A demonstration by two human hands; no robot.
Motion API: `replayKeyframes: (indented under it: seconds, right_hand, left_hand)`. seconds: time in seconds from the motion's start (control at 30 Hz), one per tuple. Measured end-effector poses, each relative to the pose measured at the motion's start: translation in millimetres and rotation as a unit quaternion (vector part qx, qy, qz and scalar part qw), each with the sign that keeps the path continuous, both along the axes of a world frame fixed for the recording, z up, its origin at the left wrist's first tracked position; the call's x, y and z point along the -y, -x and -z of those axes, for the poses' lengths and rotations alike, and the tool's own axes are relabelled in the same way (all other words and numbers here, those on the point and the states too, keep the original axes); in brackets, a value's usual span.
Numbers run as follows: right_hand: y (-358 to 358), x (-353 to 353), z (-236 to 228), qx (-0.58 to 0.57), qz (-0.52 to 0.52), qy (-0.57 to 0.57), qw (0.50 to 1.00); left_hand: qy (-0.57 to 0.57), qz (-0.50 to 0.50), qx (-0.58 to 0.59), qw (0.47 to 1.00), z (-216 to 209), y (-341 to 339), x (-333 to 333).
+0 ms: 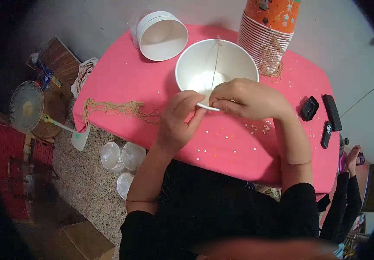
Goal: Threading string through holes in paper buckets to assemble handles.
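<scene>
A wide white paper bucket [195, 65] stands open side up on the pink-covered table in front of me. A thin twine [215, 65] crosses its mouth from the far rim toward my right hand. My left hand [179, 117] grips the near rim between thumb and fingers. Just beside it, my right hand [249, 99] is closed in a pinch at the near rim, where the twine comes down. The twine's end is hidden by those fingers. To the left lies a loose tangle of tan twine [117, 106].
More white buckets [163, 39] lie tipped at the back. A tall stack of buckets [265, 39], draped with twine, stands back right. Small white and orange discs [265, 128] dot the pink cloth [226, 160]. Black objects [332, 112] sit right. Another person's legs [347, 190] show far right.
</scene>
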State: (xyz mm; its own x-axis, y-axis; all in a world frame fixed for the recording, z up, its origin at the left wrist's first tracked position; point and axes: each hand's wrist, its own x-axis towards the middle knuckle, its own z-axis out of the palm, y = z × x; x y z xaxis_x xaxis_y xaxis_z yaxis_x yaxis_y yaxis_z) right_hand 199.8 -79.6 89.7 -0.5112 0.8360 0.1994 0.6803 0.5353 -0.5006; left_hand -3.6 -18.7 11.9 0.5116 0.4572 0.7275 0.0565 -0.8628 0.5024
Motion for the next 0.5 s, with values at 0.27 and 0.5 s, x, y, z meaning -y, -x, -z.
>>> replayKeyframes:
  seconds: [0.27,0.5]
  right_hand:
    - [-1.2,-0.3,-3.2,-0.013,0.022,0.045,0.999]
    - [-0.5,-3.0,1.5,-0.024,0.028,0.028,0.999]
  left_hand:
    - [-0.092,-0.09,0.092,0.987,16.9,-10.5,1.4]
    - [-0.029,-0.072,0.081,0.994,21.1,-23.6,7.2]
